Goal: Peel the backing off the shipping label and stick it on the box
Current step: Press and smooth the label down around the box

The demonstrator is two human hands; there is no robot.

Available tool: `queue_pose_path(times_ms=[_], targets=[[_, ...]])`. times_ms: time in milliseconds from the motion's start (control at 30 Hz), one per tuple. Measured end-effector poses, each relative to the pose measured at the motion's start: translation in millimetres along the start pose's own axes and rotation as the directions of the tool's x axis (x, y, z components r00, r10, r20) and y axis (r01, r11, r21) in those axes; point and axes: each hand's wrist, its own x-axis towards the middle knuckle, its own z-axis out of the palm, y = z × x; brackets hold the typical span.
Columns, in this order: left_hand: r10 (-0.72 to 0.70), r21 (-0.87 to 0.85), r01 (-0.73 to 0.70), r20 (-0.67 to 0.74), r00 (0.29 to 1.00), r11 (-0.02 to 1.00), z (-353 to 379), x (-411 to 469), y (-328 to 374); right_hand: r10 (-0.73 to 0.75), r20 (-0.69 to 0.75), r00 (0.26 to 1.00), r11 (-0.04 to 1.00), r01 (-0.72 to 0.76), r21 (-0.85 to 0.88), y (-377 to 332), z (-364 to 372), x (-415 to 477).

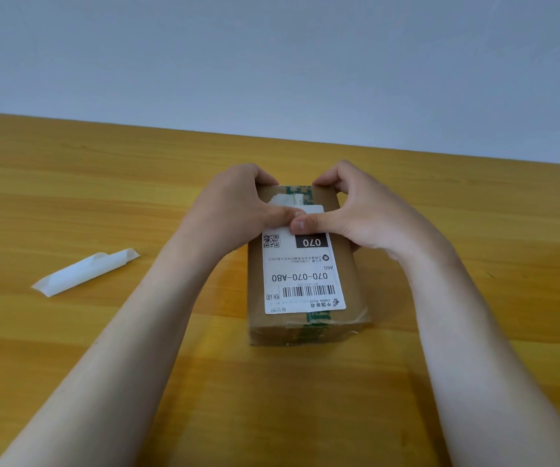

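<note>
- The cardboard box (305, 264) lies flat on the yellow wooden table (103, 203) at the centre of the frame, its long side running away from the camera.
- The white shipping label (300, 274) is stuck flat along the top face of the box, printed side up; it reads upside down from this view, with "070-070-A80", a barcode and a QR code visible.
- The left hand (238, 203) holds the far left end of the box: fingers curl over the far edge, and the thumb lies on the label's far end. This grip is closed around the box.
- The right hand (356, 210) mirrors it at the far right end, fingers hooked over the far edge and thumb pressing on the label just above the black "070" block. Its grip is also closed on the box.
- The two thumb tips meet on the label.
- Green printed tape (315, 320) runs along the box under the label, showing at both ends.
- The peeled backing paper (85, 273), loosely curled, lies on the table at the left of the frame, well apart from the box.
</note>
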Motion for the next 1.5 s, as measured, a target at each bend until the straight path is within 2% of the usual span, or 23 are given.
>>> queue_pose_path(times_ms=[400,533,767,867,1000,1167,1300,1500], targets=[[-0.019,0.018,0.020,-0.040,0.999,1.000,4.1,-0.9,3.4,0.025,-0.045,0.999,0.998,-0.022,0.064,5.7,3.7,7.2],[0.012,0.002,-0.012,-0.042,0.999,1.000,4.5,-0.9,2.4,0.022,-0.051,0.998,0.996,-0.017,0.087,5.9,3.9,7.2],[0.028,-0.148,-0.044,-0.108,0.994,0.988,-0.4,-0.9,3.3,0.017,-0.151,0.988,0.998,-0.008,0.062,2.3,0.2,4.6],[-0.021,-0.029,0.022,0.019,1.000,0.999,-5.2,-3.8,4.7,0.021,-0.124,0.992,0.999,-0.024,-0.027,-4.0,-0.4,-1.3],[-0.148,0.036,0.143,0.257,0.955,0.989,-16.0,-10.2,5.0,0.010,0.021,1.000,0.999,-0.010,-0.037,-9.7,-3.9,-8.9],[-0.132,0.091,0.103,0.433,0.892,0.991,-22.5,-14.9,6.2,-0.028,0.176,0.984,0.996,0.042,-0.075,-7.8,-10.5,-10.3],[-0.098,0.021,0.098,0.438,0.893,0.995,-21.7,-15.2,8.5,-0.007,0.221,0.975,0.992,0.034,-0.119,-6.9,-10.1,-10.6],[-0.100,-0.024,0.116,0.355,0.929,0.993,-19.4,-12.6,7.5,0.041,0.152,0.988,0.998,-0.033,-0.050,-6.2,-6.7,-9.7]])
